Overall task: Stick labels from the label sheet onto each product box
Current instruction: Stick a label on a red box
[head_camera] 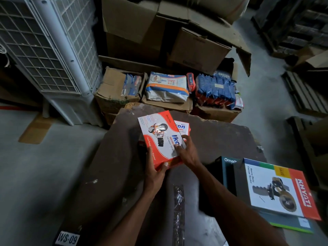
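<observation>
Red-white Ikon box [158, 139], left hand [156, 172] grips, right hand [186, 151] on top

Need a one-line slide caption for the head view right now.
Left hand grips the red-and-white box by its near edge while the right hand presses its face.
</observation>
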### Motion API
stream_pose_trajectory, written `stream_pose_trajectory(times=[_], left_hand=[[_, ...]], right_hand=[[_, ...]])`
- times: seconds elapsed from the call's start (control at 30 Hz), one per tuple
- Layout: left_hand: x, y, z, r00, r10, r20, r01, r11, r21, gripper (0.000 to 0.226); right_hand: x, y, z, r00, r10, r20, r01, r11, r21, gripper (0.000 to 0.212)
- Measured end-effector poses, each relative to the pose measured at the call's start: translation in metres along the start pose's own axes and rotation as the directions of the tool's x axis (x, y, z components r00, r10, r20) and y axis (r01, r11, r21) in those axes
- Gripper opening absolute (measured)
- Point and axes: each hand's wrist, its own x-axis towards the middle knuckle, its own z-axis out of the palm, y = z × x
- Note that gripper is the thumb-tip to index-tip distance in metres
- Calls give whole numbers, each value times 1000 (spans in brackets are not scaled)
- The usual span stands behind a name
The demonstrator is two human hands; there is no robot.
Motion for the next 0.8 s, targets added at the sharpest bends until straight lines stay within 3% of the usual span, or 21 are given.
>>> stream_pose_trajectory(times=[0.1, 0.27, 0.43, 0.57, 0.7, 0.8], left_hand=[[-12, -4, -15, 996, 87, -36, -86, 996, 35, 92], [-28, -2, -56, 971, 230, -67, -221, 969, 112, 101], [-44, 24, -94, 933, 344, 104, -360, 894, 266, 119], [-52, 44, -116, 894, 407, 187, -447, 835, 321, 121], [-53, 56, -128, 865, 460, 202, -502, 806, 315, 105], [-55, 54, -132, 894, 351, 279, -425, 861, 280, 107]], right_hand=[[-19, 4, 10, 1000, 1, 1, -1, 992, 127, 50], [-72, -25, 14, 1000, -27, 8, 25, 982, 190, 48], [-101, -35, 14, 998, 61, -36, -50, 967, 251, 40], [-119, -46, 4, 995, 104, -11, -99, 970, 224, 7], [-137, -49, -6, 987, 156, 38, -158, 985, 76, 28], [-159, -49, -13, 948, 280, 150, -304, 937, 169, 37]])
